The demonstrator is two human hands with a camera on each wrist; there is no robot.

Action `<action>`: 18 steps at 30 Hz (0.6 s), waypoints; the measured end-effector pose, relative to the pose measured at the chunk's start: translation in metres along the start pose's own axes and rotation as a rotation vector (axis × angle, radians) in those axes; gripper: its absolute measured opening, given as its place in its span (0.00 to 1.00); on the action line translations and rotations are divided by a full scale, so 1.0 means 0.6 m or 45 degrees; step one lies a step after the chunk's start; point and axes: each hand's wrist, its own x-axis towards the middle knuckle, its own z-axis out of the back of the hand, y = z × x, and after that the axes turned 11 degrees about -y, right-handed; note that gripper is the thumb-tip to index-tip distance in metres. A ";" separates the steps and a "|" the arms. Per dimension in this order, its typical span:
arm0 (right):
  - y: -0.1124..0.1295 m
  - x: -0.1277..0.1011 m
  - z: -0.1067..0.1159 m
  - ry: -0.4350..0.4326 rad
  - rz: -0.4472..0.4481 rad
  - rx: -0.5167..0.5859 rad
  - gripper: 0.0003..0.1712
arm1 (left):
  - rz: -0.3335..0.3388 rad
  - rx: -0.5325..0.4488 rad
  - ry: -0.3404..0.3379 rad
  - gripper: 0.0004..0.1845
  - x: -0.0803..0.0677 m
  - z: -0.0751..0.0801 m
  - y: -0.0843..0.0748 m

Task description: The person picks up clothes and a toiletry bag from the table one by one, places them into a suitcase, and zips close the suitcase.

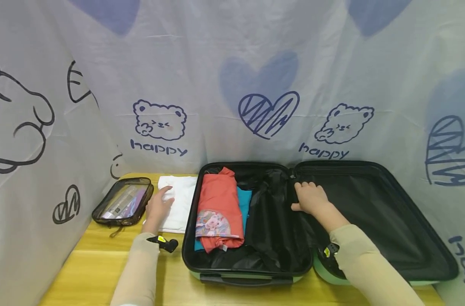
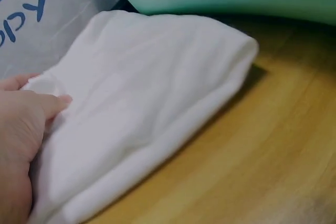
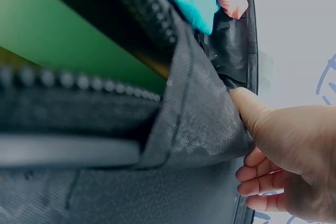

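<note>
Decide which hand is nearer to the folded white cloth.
Left. The left hand rests on the white cloth beside the suitcase; the right hand is apart from it, at the suitcase's middle, gripping the black lining.

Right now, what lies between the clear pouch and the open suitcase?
In the head view, a folded white cloth lies between the clear pouch and the suitcase, with the left hand resting on it.

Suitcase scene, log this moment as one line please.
left hand rests on folded white cloth | right hand holds black lining at hinge | suitcase open, red garment inside
</note>
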 end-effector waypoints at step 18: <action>-0.003 0.004 -0.004 -0.003 0.007 0.005 0.42 | 0.009 -0.319 -0.183 0.27 -0.022 0.039 -0.009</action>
